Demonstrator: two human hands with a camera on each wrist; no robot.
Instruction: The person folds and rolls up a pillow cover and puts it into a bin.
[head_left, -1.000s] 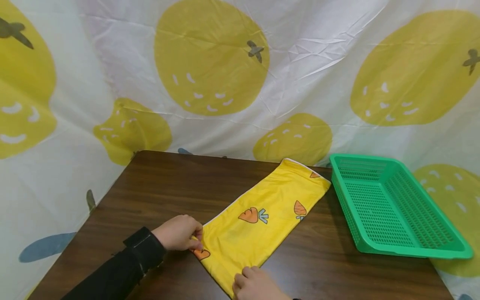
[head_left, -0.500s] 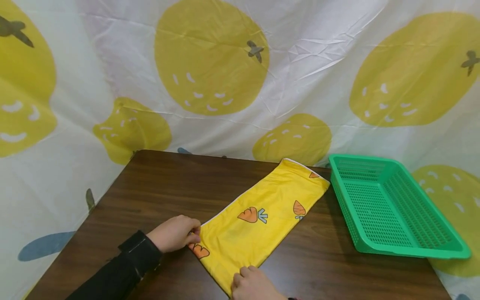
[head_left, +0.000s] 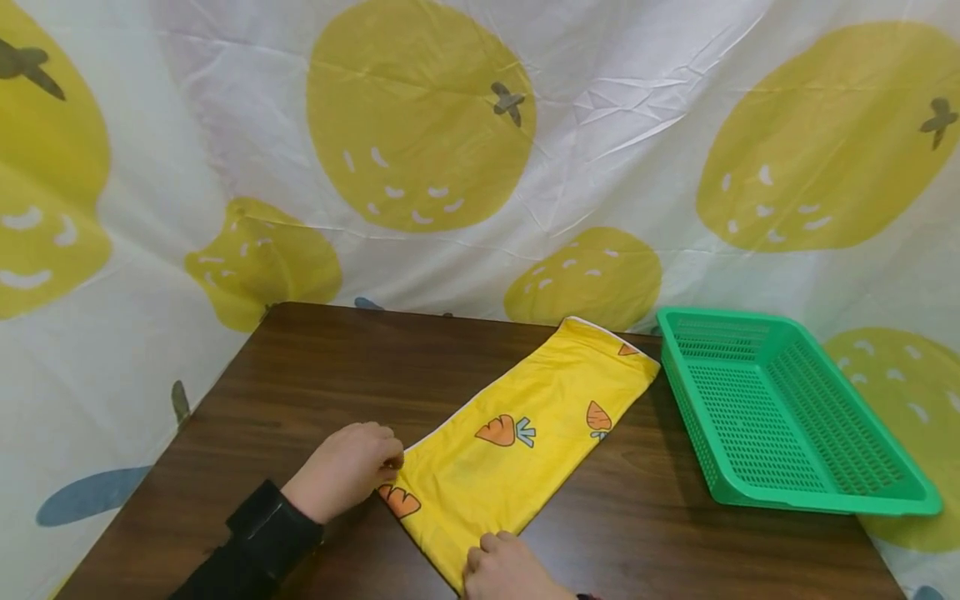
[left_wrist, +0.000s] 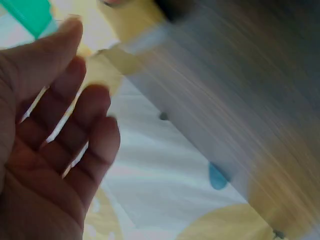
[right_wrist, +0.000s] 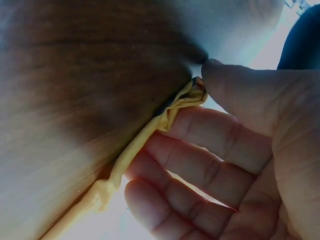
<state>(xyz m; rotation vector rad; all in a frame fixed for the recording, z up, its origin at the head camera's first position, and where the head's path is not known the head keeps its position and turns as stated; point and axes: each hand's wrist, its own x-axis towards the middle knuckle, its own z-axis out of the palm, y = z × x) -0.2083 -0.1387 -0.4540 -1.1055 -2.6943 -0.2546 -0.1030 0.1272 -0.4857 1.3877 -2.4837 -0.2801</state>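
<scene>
A yellow cloth printed with orange carrots lies folded into a long strip, slanting across the brown table. White trim runs along its far-left edge and far end. My left hand is at its near-left corner. In the left wrist view the fingers are loosely bent, with no cloth between them and the thumb. My right hand is at the near end, partly cut off by the head view's lower edge. In the right wrist view its thumb and index finger pinch the bunched cloth edge.
To the right, a green plastic basket with perforated walls stands close to the cloth's far end. The brown tabletop meets a fruit-printed curtain behind. A dark sleeve covers the left forearm.
My left hand has shifted slightly left and its wrist has turned, uncovering more of the printed carrot at the corner. The right hand and the cloth have hardly moved.
</scene>
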